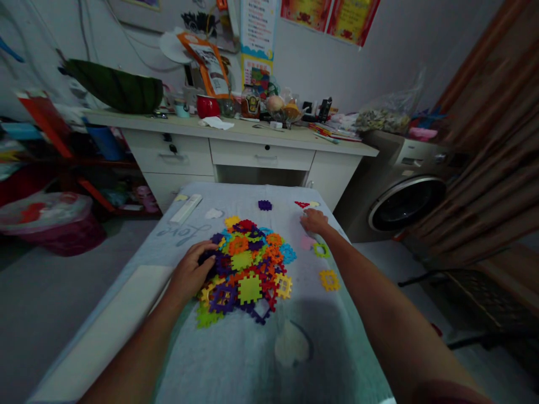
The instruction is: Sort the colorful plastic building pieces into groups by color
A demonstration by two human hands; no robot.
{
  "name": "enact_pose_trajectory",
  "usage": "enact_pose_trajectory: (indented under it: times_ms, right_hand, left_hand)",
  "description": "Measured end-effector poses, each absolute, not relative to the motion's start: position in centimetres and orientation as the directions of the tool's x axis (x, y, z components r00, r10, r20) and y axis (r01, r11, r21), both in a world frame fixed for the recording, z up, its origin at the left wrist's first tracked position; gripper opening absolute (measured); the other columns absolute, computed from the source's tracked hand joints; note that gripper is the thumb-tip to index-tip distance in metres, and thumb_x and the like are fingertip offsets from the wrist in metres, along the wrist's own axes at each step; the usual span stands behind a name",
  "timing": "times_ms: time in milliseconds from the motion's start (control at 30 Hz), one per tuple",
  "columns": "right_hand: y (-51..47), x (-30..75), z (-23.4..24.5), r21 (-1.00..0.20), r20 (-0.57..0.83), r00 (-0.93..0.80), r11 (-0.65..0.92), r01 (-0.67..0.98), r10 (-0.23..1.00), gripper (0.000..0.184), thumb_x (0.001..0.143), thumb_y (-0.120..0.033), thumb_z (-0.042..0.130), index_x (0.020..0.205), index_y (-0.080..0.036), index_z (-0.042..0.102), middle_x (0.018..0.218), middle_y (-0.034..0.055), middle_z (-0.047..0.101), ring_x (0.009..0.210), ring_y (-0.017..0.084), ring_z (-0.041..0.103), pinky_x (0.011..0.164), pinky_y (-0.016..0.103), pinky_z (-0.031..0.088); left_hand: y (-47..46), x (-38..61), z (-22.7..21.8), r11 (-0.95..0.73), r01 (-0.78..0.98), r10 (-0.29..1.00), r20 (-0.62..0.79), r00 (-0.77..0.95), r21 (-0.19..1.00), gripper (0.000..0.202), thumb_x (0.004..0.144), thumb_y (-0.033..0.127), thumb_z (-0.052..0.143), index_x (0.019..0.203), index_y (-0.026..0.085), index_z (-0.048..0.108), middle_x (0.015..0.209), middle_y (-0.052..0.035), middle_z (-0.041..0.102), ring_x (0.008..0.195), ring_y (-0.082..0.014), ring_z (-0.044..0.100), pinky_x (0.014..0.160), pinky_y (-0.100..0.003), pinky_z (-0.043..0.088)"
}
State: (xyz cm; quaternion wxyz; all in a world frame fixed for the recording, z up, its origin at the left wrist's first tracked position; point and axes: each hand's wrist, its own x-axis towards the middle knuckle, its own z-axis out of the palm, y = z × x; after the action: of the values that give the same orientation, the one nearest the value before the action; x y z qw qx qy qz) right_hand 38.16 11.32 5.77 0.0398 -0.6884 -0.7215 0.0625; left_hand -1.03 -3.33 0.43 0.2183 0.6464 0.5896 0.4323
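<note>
A heap of colourful plastic interlocking tiles [242,260] lies on the cloth-covered table, in purple, red, orange, yellow, green and blue. My left hand [197,268] rests against the heap's left side, thumb and fingers apart around dark purple tiles. Farther right, my right hand [314,220] is down at the cloth with its fingers curled together; whatever is under them is hidden. Just beyond it lies a red triangular piece [301,204]. Nearer me on that side are a green ring-shaped tile [321,250] and a yellow window tile [329,280]. A purple tile [265,205] sits alone behind the heap.
A long white board [122,320] runs along the table's left side, and a white strip [186,209] lies at the far left corner. Behind stands a white desk [261,151] crowded with jars and packets. A washing machine [396,191] stands at the right.
</note>
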Motion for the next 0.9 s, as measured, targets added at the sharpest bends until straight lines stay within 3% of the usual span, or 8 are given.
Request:
enact_pose_trajectory:
  times_ms: [167,400,500,600,767,900]
  right_hand:
    - [14.1,37.1,4.7,-0.144,-0.102,0.014,-0.029,0.989,0.995,0.052,0.096,-0.055,0.031,0.133,-0.025,0.053,0.145,0.0129,0.045,0.133,0.039,0.038,0.103,0.063,0.031]
    - [16.2,36.6,3.6,-0.195,-0.071,0.079,-0.091,0.977,0.994,0.058,0.095,-0.057,0.030,0.142,-0.026,0.046,0.155,0.0108,0.035,0.138,0.042,0.031,0.106,0.066,0.025]
    - [16.6,37.0,4.0,-0.221,-0.058,0.078,-0.089,0.971,0.995,0.059,0.095,-0.056,0.031,0.145,-0.027,0.043,0.155,0.0108,0.034,0.137,0.041,0.034,0.106,0.065,0.029]
    - [16.2,38.3,4.9,-0.190,-0.069,0.040,-0.052,0.980,0.997,0.056,0.093,-0.047,0.041,0.144,-0.024,0.044,0.150,0.0141,0.040,0.131,0.038,0.043,0.102,0.059,0.038]
    - [13.5,41.3,6.3,-0.142,-0.163,-0.061,0.038,0.989,0.985,0.062,0.072,-0.026,0.070,0.133,-0.021,0.057,0.132,0.0136,0.057,0.116,0.030,0.057,0.098,0.039,0.045]
    - [11.3,42.5,6.3,-0.113,-0.160,-0.129,0.112,0.987,0.979,0.059,0.069,-0.024,0.073,0.126,-0.020,0.061,0.126,0.0121,0.060,0.111,0.026,0.058,0.095,0.034,0.044]
  left_hand:
    - [-3.5,-1.0,0.4,-0.201,0.566,0.951,0.297,-0.082,0.799,0.032,0.080,0.040,0.054,0.104,0.024,0.068,0.127,-0.0067,0.059,0.123,-0.0268,0.053,0.112,-0.044,0.036]
    - [-3.6,-0.9,0.5,-0.190,0.568,0.956,0.284,-0.080,0.801,0.031,0.081,0.039,0.054,0.105,0.024,0.067,0.128,-0.0075,0.057,0.124,-0.0282,0.052,0.112,-0.046,0.037]
    - [-3.7,-0.9,0.6,-0.200,0.564,0.953,0.294,-0.080,0.801,0.030,0.082,0.039,0.054,0.104,0.024,0.067,0.127,-0.0073,0.057,0.123,-0.0276,0.053,0.112,-0.046,0.037]
    - [-3.7,-0.9,0.7,-0.201,0.560,0.953,0.294,-0.079,0.803,0.030,0.082,0.039,0.054,0.104,0.024,0.067,0.127,-0.0072,0.057,0.123,-0.0271,0.053,0.112,-0.045,0.037]
    - [-3.6,-0.8,0.6,-0.193,0.562,0.956,0.284,-0.077,0.804,0.031,0.081,0.038,0.053,0.105,0.023,0.066,0.129,-0.0081,0.056,0.124,-0.0273,0.051,0.113,-0.046,0.035]
    - [-3.5,-0.8,0.5,-0.191,0.571,0.955,0.287,-0.082,0.799,0.032,0.081,0.038,0.052,0.105,0.023,0.066,0.127,-0.0079,0.057,0.123,-0.0268,0.052,0.112,-0.045,0.036]
